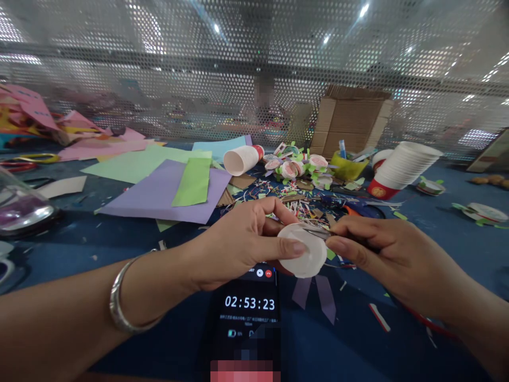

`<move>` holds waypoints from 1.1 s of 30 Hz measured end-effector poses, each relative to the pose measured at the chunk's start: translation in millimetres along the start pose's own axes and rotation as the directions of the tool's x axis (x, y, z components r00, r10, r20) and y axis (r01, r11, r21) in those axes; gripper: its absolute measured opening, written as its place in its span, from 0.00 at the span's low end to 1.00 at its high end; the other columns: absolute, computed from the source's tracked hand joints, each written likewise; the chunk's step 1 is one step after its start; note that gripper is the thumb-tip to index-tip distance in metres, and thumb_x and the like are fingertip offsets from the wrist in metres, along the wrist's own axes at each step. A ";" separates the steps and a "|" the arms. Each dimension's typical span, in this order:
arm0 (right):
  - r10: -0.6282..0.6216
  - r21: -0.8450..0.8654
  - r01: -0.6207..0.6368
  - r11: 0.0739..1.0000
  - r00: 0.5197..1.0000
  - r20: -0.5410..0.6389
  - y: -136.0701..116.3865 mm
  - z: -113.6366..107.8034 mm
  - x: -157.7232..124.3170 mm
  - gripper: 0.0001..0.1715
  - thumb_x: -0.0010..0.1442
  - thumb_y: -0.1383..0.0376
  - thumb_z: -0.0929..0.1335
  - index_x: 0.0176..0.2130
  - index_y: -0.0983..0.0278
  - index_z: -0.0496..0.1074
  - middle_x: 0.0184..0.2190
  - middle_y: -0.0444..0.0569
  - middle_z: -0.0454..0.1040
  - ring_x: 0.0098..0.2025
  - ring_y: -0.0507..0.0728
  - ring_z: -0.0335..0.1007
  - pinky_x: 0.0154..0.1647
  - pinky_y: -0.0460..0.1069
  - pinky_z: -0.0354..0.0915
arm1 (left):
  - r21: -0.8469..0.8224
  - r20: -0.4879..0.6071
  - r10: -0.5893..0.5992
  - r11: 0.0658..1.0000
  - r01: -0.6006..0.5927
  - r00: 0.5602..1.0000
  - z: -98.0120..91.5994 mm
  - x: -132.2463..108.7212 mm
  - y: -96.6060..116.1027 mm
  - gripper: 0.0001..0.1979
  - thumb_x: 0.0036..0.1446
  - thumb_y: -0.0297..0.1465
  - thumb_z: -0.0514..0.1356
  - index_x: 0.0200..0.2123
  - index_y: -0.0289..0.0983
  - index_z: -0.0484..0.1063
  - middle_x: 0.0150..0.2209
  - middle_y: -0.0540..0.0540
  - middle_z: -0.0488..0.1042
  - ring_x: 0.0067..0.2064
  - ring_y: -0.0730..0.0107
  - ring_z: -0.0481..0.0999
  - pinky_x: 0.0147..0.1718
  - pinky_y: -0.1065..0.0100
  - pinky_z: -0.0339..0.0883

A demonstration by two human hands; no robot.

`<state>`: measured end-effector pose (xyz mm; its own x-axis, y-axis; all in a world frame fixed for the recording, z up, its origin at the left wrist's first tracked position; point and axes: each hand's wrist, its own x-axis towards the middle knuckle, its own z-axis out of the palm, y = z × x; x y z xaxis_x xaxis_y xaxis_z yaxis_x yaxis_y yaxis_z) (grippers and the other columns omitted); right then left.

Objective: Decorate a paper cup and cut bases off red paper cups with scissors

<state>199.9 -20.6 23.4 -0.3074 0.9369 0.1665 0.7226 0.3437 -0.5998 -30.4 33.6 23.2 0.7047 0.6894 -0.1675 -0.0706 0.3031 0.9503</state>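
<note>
My left hand [254, 239] is closed on a round white paper disc [308, 260] with a shallow rim, the thumb lying across its face. Between the thumb and fingers of my right hand [374, 244] is a slim pointed metal tool [316, 231]; most of it is hidden, so its kind does not show. The tool's tip meets the disc's upper edge. Two purple paper strips [326, 300] show just below the disc; whether they are joined to it I cannot tell. Under my left hand lies a phone [249, 302] with a lit timer.
Coloured paper sheets [167, 191] cover the left. A paper cup [240, 160] lies on its side, and stacked cups [405, 170] lean at the right. Behind the hands are paper scraps [274, 193] and small finished-looking disc pieces [294, 167]. A cardboard box [350, 122] stands before a perforated panel [222, 63].
</note>
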 end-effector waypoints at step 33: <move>-0.070 -0.091 0.066 0.994 0.997 -0.042 5.5 4.5 -0.7 0.24 0.71 0.51 0.63 0.30 0.62 0.71 0.21 0.41 0.67 0.23 0.49 0.61 0.23 0.46 0.56 | 0.047 -0.030 0.000 0.999 0.002 1.000 -1.6 1.0 -0.3 0.22 0.49 0.33 0.75 0.37 0.34 0.65 0.28 0.51 0.80 0.27 0.80 0.77 0.27 0.79 0.71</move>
<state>201.3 -19.6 16.4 -0.3312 0.9122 0.2412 0.7538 0.4096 -0.5139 -30.8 35.2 22.3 0.6831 0.7089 -0.1755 -0.0362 0.2730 0.9613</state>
